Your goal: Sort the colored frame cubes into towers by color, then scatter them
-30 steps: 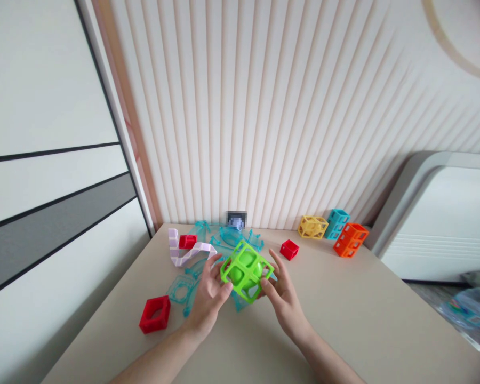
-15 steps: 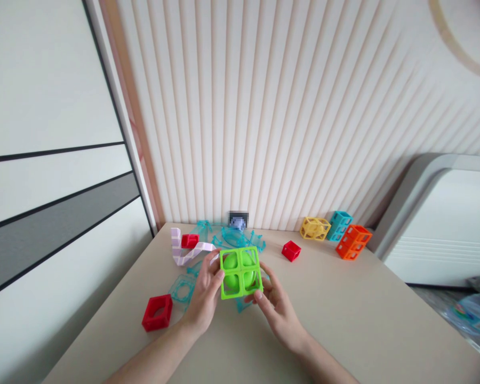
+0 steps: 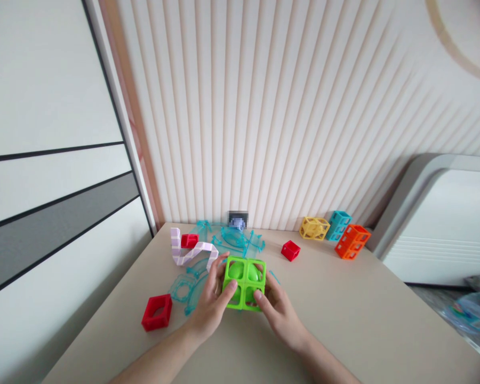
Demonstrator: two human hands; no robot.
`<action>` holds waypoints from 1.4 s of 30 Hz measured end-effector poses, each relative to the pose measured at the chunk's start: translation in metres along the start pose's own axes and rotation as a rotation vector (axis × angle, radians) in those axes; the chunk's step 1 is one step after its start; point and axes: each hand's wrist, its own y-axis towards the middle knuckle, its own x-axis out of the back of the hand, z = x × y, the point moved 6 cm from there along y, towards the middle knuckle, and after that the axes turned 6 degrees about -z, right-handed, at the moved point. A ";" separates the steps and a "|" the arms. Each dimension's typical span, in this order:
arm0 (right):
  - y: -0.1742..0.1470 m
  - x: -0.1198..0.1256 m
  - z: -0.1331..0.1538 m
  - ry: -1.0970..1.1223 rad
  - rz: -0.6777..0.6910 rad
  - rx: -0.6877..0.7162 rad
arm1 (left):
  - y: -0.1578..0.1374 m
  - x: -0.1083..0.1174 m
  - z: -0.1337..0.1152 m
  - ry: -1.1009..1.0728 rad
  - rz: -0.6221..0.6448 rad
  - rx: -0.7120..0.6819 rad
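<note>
Between my two hands is a bright green plastic block [image 3: 246, 282], an open frame of square windows with rounded green shapes inside. My left hand [image 3: 214, 298] grips its left side, thumb on the front face. My right hand [image 3: 278, 306] holds the right side, its thumb at the lower right window; the other fingers are partly hidden behind. Beyond and to the left of the block lie translucent teal plastic pieces [image 3: 234, 237], partly covered by my hands. A pale lilac jointed strip [image 3: 184, 256] bends in a zigzag near my left hand.
On the table [image 3: 344, 320] sit a red square ring [image 3: 157, 312] at left, a red block [image 3: 189, 241] by the strip, and another red block [image 3: 290, 250]. A yellow frame block [image 3: 314, 228], blue block [image 3: 339, 225] and orange block [image 3: 352, 241] stand at right, near the ribbed wall [image 3: 256, 106].
The green block has moved slightly down and right, and tilted. My left thumb has shifted onto its front face, and my right thumb has moved higher up on it.
</note>
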 end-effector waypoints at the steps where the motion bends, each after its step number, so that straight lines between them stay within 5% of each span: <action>1: 0.000 -0.002 0.000 0.030 -0.004 -0.015 | -0.001 -0.001 -0.001 0.009 0.001 0.001; 14: -0.003 -0.005 -0.008 -0.020 -0.192 -0.037 | -0.008 -0.013 0.005 0.070 0.038 0.037; 27: -0.011 -0.006 0.014 -0.260 -0.287 0.191 | -0.012 -0.012 -0.003 0.174 0.025 -0.023; 34: -0.011 -0.003 0.007 -0.243 -0.272 0.099 | -0.011 -0.009 0.001 0.258 0.039 -0.131; 39: -0.004 -0.001 0.012 -0.173 -0.255 0.037 | -0.008 -0.013 -0.006 0.120 0.171 -0.087; 42: -0.003 0.007 0.018 -0.270 -0.353 0.140 | -0.003 -0.013 -0.006 0.016 0.094 -0.019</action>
